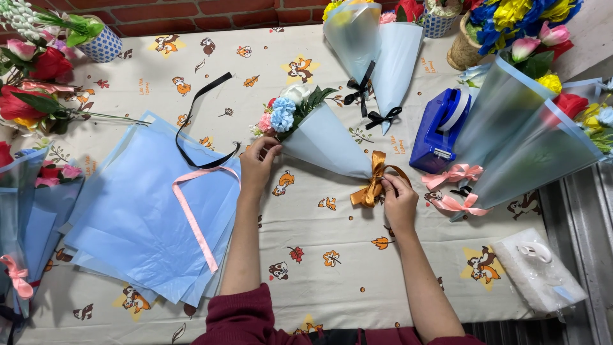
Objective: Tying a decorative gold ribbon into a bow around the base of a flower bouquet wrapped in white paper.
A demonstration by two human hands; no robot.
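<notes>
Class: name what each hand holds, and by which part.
The left hand grips the pale blue cone-wrapped bouquet at its open flower end; the right hand pinches the gold satin ribbon bow tied at the cone's tip.

Two bare forearms come up from the bottom edge of the head view; both sleeves are dark maroon, of a soft knit-like cloth, pushed up and bunched near the elbows; the left sleeve [239, 316] shows as a thick rumpled fold; the right sleeve [447, 338] is barely in view at the frame's edge; the left hand [257, 163] and right hand [400, 201] wear no gloves; no rings or watch can be made out.
</notes>
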